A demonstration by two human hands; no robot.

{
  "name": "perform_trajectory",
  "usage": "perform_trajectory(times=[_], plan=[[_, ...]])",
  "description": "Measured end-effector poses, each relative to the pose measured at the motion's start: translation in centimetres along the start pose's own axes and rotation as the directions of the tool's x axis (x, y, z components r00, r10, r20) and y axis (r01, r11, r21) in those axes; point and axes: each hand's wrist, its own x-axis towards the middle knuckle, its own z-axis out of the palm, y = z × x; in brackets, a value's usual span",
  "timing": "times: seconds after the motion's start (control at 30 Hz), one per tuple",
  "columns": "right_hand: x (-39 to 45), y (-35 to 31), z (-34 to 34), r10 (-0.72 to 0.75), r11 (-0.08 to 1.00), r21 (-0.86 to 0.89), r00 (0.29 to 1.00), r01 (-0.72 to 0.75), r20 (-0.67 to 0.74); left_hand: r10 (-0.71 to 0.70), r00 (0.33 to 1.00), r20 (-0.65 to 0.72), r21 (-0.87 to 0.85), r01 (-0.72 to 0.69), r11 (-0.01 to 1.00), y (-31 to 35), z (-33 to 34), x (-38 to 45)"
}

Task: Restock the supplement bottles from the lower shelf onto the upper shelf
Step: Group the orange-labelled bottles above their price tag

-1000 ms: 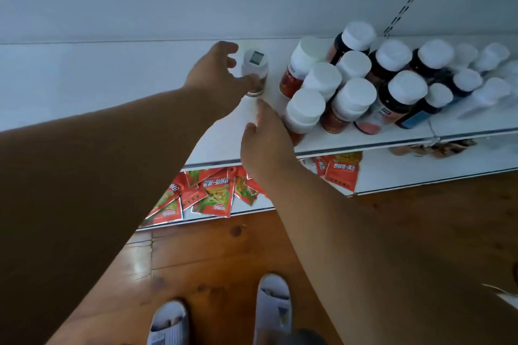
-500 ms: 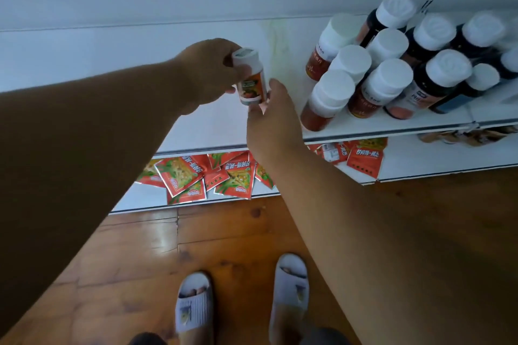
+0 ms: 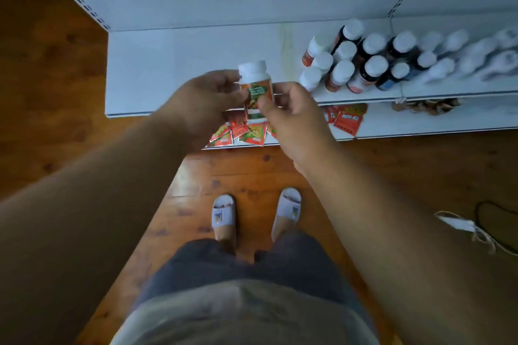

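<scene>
From where I stood, the job looked only partly done. A cluster of white-capped bottles (image 3: 350,64) stood together at the right of the white shelf (image 3: 182,64), and further right more bottles lay blurred, so I could not tell how they sat. The left part of that shelf carried nothing that I could see. Which tier counted as the upper one was not plain from this angle, so how many bottles remained to shift was a guess at best.

One supplement bottle (image 3: 256,84) was off the shelf, held up in front of the shelf's front edge between both hands. The left hand (image 3: 207,98) had its fingers curled against the bottle's left side near the cap. The right hand (image 3: 291,112) pinched the label from the right, thumb across its front.

The bottle stood close to upright, its long axis running up the picture with a slight lean, white cap away from the person, base towards the red sachets (image 3: 241,131) on the shelf beneath. Its orange and green label faced the person.
</scene>
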Motion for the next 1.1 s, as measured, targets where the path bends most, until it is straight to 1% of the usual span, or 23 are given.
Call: perform_trajectory(times=[0.1,0.2,0.27,0.4,0.53,0.63,0.73,0.8,0.97,1.1], plan=[[-3.9,-3.0,-2.8,-0.037,0.999,0.026,0.998,0.036,0.046,0.018,1.000,0.023,-0.053,-0.017,0.998,2.6,1.4,-4.5],[-6.3,-6.2,-5.3,-0.096,0.995,0.014,0.992,0.095,0.080,0.102,0.992,0.075,-0.053,-0.098,0.994,5.4,2.8,-7.5],[-7.1,-8.4,-7.1,-0.134,0.991,0.009,0.987,0.134,0.084,0.149,0.987,0.061,-0.063,-0.145,0.987,7.1,4.0,-8.9],[-7.6,-12.9,-10.2,-0.217,0.970,-0.088,0.971,0.226,0.102,0.232,0.972,0.042,-0.052,-0.230,0.972,10.8,5.9,-10.1],[-6.6,-16.4,-12.4,-0.290,0.945,-0.122,0.951,0.302,0.112,0.286,0.958,0.026,0.037,-0.287,0.957,14.5,6.9,-10.0],[-5.2,-18.3,-12.6,-0.330,0.925,-0.155,0.935,0.348,0.131,0.324,0.946,-0.007,0.098,-0.321,0.942,16.4,6.9,-9.5],[-2.9,-20.4,-11.8,-0.329,0.916,-0.190,0.932,0.354,0.148,0.336,0.938,-0.083,0.161,-0.320,0.934,18.2,5.5,-8.2],[-0.8,-22.0,-11.2,-0.334,0.898,-0.245,0.929,0.365,0.159,0.357,0.925,-0.131,0.212,-0.326,0.921,19.5,4.1,-6.6],[4.5,-25.3,-9.3,-0.379,0.855,-0.347,0.921,0.386,0.092,0.441,0.869,-0.224,0.399,-0.331,0.855,23.5,1.6,-1.1],[7.7,-25.9,-7.7,-0.417,0.825,-0.411,0.909,0.388,0.022,0.481,0.840,-0.252,0.515,-0.304,0.801,24.8,0.8,2.8]])
